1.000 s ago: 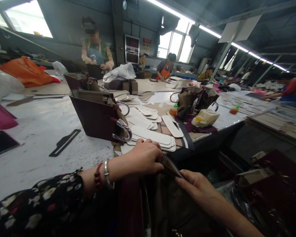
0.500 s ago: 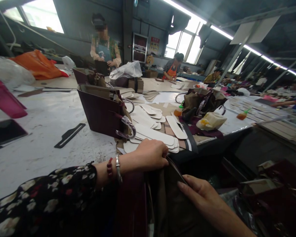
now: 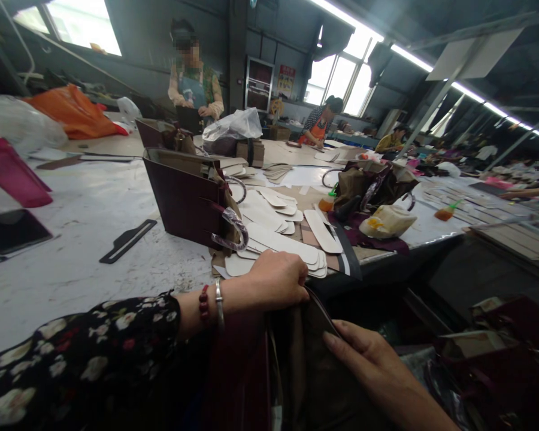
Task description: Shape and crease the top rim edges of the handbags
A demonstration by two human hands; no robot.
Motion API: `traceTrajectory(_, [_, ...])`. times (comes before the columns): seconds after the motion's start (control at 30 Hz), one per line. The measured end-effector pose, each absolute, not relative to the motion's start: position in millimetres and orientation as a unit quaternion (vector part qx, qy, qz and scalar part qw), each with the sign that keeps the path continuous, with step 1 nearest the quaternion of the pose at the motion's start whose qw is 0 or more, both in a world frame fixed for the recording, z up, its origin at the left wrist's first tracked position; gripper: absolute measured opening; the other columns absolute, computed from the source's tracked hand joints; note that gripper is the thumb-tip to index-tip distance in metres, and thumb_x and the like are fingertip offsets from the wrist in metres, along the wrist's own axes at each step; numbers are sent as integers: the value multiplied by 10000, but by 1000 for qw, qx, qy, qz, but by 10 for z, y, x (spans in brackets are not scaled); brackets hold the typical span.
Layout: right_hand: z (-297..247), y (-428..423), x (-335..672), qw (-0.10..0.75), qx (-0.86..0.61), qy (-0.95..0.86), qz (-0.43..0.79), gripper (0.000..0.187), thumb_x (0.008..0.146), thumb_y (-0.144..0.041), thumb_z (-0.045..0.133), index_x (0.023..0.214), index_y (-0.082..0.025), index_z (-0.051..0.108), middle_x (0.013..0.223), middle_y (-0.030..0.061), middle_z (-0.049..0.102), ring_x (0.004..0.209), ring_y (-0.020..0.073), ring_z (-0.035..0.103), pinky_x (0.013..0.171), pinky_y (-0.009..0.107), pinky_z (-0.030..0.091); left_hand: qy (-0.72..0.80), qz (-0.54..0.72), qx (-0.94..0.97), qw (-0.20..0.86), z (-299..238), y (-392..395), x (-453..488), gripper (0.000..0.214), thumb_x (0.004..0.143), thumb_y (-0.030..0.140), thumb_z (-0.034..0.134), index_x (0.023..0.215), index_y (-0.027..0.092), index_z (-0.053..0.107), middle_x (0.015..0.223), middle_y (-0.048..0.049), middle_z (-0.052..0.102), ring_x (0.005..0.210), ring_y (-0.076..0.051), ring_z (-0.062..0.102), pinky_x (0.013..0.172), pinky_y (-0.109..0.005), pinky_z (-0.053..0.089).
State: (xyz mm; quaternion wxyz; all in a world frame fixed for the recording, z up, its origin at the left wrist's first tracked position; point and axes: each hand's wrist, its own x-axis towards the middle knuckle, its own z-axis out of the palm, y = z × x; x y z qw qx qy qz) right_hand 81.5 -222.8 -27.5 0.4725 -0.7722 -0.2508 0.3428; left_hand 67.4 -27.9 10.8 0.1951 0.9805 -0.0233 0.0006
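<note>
In the head view, a dark handbag with a brown lining is at the near edge of the table, low in the picture. My left hand is closed on the upper edge of the lining, its fingertips partly hidden. My right hand pinches the same edge lower down on the right, with the thumb on top and the other fingers out of sight. Just beyond my left hand lie stacked white card pieces. A maroon handbag with a plastic-wrapped handle stands upright behind them.
A black hanger-shaped strip, a pink holder and a dark flat case lie left. At right are a half-made bag, glue bottles and a stained whitish lump. More maroon bags sit low right. Co-workers stand beyond.
Both hands keep their hold on the lining edge and have barely moved. The view has shifted slightly, and the far co-worker's posture differs a little.
</note>
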Motion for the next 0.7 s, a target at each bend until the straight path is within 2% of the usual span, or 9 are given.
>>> traceTrajectory(0.1, [-282, -2231, 821, 501, -757, -264, 327, 404, 824, -380, 470, 1174, -181, 495, 1117, 66, 570, 1011, 208, 522, 887, 316, 399, -22, 10, 981, 190, 102, -299, 666, 112, 611, 313, 566, 608, 215, 618, 573, 0, 604, 588, -163, 541, 465, -231, 269])
traceTrajectory(0.2, [-262, -2186, 851, 515, -749, -270, 318, 470, 820, -376, 481, 1244, -185, 416, 1201, 79, 517, 1064, 194, 493, 922, 307, 373, -21, 13, 982, 185, 93, -309, 665, 117, 615, 312, 556, 603, 213, 618, 575, -5, 605, 592, -166, 541, 466, -235, 264])
traceTrajectory(0.3, [-225, -2076, 911, 503, -758, -271, 315, 437, 811, -393, 480, 1184, -166, 465, 1104, 82, 577, 972, 198, 546, 844, 300, 422, -26, 13, 983, 182, 83, -306, 668, 116, 618, 307, 550, 621, 220, 627, 585, -5, 615, 600, -173, 548, 468, -237, 270])
traceTrajectory(0.43, [-230, -1939, 1006, 437, -803, -313, 257, 285, 812, -386, 448, 861, -143, 589, 813, 44, 620, 799, 191, 561, 697, 264, 431, -20, 11, 984, 177, 60, -302, 681, 140, 639, 309, 532, 649, 221, 640, 606, -15, 630, 608, -185, 559, 486, -243, 311])
traceTrajectory(0.53, [-265, -1902, 1046, 382, -837, -324, 219, 313, 831, -390, 387, 686, -156, 537, 655, 11, 562, 639, 152, 520, 568, 236, 387, -25, 13, 985, 170, 33, -308, 691, 141, 642, 305, 532, 637, 213, 639, 603, -24, 629, 608, -194, 564, 512, -252, 346])
traceTrajectory(0.7, [-285, -1902, 1050, 323, -870, -331, 172, 304, 834, -356, 369, 620, -173, 483, 594, -3, 525, 576, 136, 492, 536, 233, 335, -64, 18, 984, 163, 9, -260, 669, 118, 653, 279, 543, 651, 191, 622, 669, -34, 630, 674, -197, 575, 575, -255, 392])
